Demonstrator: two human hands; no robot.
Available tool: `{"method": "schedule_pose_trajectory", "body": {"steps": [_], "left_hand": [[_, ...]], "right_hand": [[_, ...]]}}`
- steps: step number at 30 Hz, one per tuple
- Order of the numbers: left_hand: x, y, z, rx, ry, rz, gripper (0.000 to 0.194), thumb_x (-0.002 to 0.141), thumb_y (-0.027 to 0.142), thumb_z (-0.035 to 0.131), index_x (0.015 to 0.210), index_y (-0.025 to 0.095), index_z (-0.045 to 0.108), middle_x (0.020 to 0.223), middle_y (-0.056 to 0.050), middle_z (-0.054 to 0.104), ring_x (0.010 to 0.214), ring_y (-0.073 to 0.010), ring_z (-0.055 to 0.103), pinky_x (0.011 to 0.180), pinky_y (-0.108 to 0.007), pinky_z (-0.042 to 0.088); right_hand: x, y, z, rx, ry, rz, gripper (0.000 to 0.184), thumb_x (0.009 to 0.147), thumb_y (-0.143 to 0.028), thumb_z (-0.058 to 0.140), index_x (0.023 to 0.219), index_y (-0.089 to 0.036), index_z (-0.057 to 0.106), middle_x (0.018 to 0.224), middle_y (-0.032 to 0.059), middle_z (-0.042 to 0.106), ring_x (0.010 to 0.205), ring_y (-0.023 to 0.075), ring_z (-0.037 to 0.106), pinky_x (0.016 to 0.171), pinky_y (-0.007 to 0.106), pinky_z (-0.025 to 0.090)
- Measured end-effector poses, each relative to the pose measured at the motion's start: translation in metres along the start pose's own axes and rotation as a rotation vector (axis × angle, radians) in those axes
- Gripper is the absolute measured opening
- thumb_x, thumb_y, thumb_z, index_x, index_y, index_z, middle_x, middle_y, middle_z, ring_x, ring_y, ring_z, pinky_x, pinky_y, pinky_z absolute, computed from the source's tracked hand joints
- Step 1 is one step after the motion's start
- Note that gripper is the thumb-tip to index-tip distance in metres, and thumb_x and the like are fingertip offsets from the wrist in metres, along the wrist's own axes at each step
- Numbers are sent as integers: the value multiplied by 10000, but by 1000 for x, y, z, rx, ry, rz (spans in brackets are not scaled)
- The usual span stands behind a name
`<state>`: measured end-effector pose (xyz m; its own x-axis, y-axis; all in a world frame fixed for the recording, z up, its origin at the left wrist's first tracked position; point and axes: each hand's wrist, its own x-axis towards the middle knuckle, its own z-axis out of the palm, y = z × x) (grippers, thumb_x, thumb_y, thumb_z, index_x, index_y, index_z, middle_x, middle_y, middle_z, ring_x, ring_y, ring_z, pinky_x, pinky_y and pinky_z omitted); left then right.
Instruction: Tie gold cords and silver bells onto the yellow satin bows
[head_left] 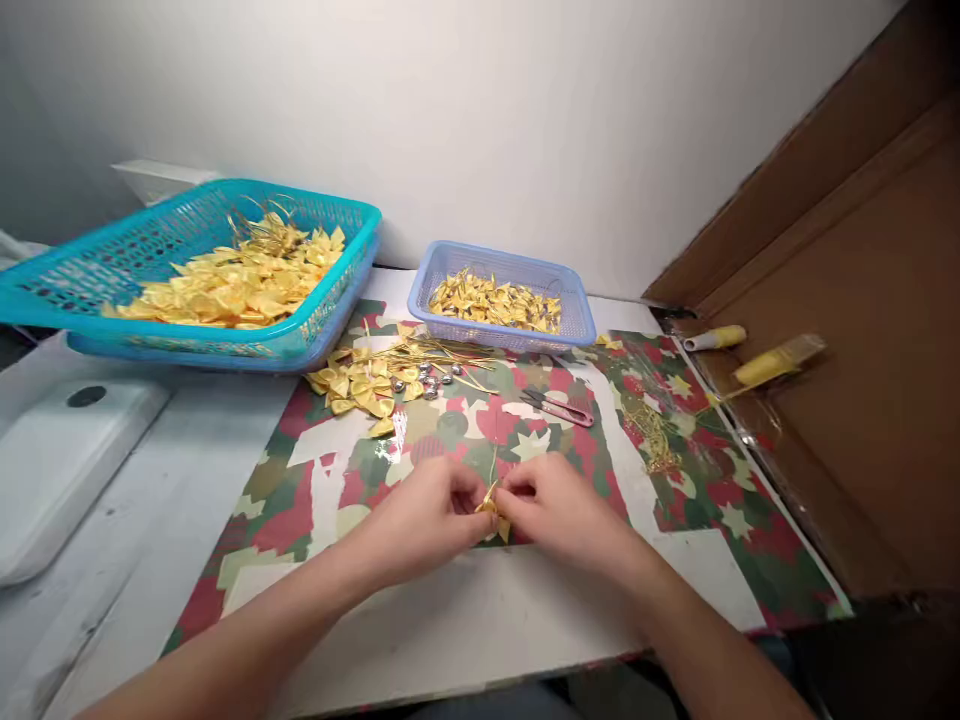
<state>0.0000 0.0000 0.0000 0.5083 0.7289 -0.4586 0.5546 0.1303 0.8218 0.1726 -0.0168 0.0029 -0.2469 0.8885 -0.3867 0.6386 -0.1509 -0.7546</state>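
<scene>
Both hands are busy on one little gold leaf piece (490,505), sitting low and a touch past center over the camo-patterned sheet (600,470). The left hand (431,515) comes in from its 9 o'clock and pinches it between thumb and fingers, and the right hand (562,510) has it pinched too, from 3 o'clock. A thin strand runs up from it toward 12.

Going round the clock from that piece: loose pile of gold leaves (364,385) at about 11, with silver beads (431,381) at its edge. Big teal basket (165,328) at 10, heaped with more gold leaves. Pale blue basket (577,315) at 12, also loaded with gold bits. Pink-handled snips (570,412) at 1, lying flat. Tangle of gold strands (652,435) at 2, and farther out that way a couple of yellow spools (724,338)
</scene>
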Motion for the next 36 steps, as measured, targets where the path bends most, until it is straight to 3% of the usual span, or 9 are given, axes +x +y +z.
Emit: {"method": "schedule_pose_trajectory", "body": {"steps": [5,8,12,15,17,23,25,30,36], "left_hand": [[2,-3,-3,-107,-8,-26,222,702,349,585,588,160,562,525,17,505,468,-104,454,422,-204,305],[6,-6,-6,-246,-13,-38,225,677,357,625,588,162,557,529,16,521,439,-109,472,416,-218,363],[9,-6,-11,-364,9,-9,210,645,313,659,561,158,545,539,8,559,449,-104,502,435,-209,390],[9,-3,-14,-404,32,-7,209,643,316,668,563,150,572,553,0,586,455,-89,504,453,-195,393],[8,0,-15,-451,45,-8,225,629,330,694,565,147,579,563,-1,597,451,-81,503,464,-193,396],[10,1,-14,-531,120,11,260,602,345,755,567,148,589,575,-7,598,452,-91,513,451,-198,388],[11,-1,-14,-570,134,39,260,621,353,757,581,151,598,598,-11,597,500,-106,538,476,-207,415],[14,-6,-12,-777,148,128,240,660,345,776,639,160,625,701,-15,592,696,-128,583,575,-200,463],[10,-3,-12,-963,73,184,270,634,358,816,694,166,636,695,16,536,603,-83,503,493,-177,408]], "right_hand": [[0,3,-1,347,-23,-35,232,809,-291,560,627,-159,619,609,3,586,559,106,492,504,233,357],[-3,3,-1,516,-2,-169,237,835,-367,596,715,-171,653,707,23,630,676,135,561,615,253,443],[-15,0,-2,480,149,-439,192,870,-343,595,741,-214,655,828,30,625,840,158,570,752,292,470],[-26,-4,-3,454,177,-557,139,900,-292,573,805,-238,660,848,27,637,887,165,580,846,334,466],[-31,-6,-3,422,219,-597,127,912,-270,558,838,-253,660,851,21,636,897,164,583,882,347,452],[-38,-9,1,333,485,-611,139,884,-331,596,791,-264,675,1172,43,549,1190,225,474,962,362,403],[-38,-9,4,380,517,-622,139,894,-324,585,798,-268,669,1129,38,562,1165,209,484,965,354,398],[-35,-4,15,682,454,-688,136,930,-296,538,857,-279,651,799,2,593,852,146,554,827,299,450],[-33,2,28,1016,451,-479,210,875,-362,621,716,-225,625,685,-12,541,706,113,522,688,234,429]]}}
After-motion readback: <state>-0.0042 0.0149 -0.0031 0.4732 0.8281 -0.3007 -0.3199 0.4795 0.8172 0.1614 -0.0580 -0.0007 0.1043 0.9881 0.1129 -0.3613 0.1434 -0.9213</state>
